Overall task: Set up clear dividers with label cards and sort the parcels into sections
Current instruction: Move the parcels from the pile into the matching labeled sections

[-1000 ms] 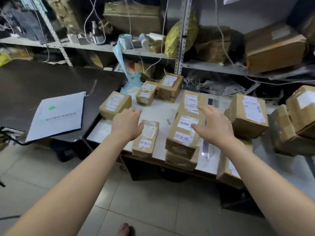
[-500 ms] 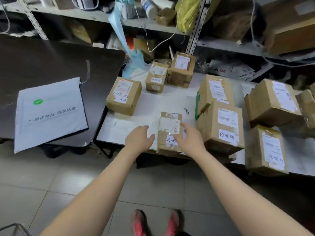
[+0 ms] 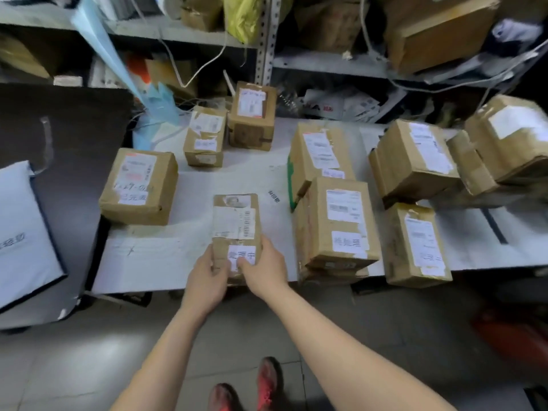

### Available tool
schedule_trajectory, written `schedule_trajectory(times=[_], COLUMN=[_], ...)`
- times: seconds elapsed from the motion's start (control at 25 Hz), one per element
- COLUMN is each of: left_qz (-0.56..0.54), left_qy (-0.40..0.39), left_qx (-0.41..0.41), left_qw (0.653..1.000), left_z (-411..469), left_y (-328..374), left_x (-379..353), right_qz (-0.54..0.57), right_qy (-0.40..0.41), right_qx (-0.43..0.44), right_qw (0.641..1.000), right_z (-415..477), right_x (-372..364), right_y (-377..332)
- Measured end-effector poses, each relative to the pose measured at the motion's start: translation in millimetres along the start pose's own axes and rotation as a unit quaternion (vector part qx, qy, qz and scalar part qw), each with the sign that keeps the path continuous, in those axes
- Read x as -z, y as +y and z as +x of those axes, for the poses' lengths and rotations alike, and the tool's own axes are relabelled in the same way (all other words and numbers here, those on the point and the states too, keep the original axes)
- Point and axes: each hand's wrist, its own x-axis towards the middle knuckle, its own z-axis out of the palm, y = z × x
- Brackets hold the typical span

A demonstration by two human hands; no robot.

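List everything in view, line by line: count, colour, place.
Held parcel: one, brown, front edge of white table.
Other parcels: at least eight, brown, spread across that table.
Mailer bag: one, grey, on dark table, left.
Shelf: one, grey metal, behind, loaded with boxes.
Bag: one, yellow, on the shelf.
Shoes: two, red, on the floor tiles.
Left grip: one, bare, holds held parcel's near end.
Right grip: one, bare, holds same end.

The left hand [image 3: 207, 281] and right hand [image 3: 264, 269] cover the narrow parcel [image 3: 235, 221] at its near end; its label print is blurred.
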Motion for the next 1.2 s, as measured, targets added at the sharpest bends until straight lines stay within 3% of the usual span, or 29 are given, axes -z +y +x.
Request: schedule_trajectory(times=[0.12, 0.28, 0.48, 0.68, 0.88, 1.2], left_qz=[-0.002, 0.02, 0.012, 0.023, 0.054, 0.071], left_qy=[0.049, 0.053, 0.013, -0.049, -0.055, -0.121], left_qx=[-0.048, -0.194, -0.285, -0.288, -0.243, -0.136], left_qw=[0.998, 0.979, 0.958, 0.956, 0.967, 0.981], left_z=[-11, -27, -50, -74, -101, -92], left_y=[44, 137, 223, 260, 273, 242], left_x=[33, 58, 1, -109, -242, -352], right_qz=[0.025, 0.074, 0.099, 0.118, 0.133, 0.101], right_qy=[0.014, 0.084, 0.146, 0.179, 0.157, 0.104], right_qx=[0.059, 0.141, 0.182, 0.152, 0.109, 0.01], right_qw=[0.998, 0.984, 0.968, 0.965, 0.973, 0.989], right_z=[-12, -36, -64, -74, -56, -1], right_x=[27, 114, 227, 320, 397, 412], right_y=[-50, -105, -94, -13, 92, 212])
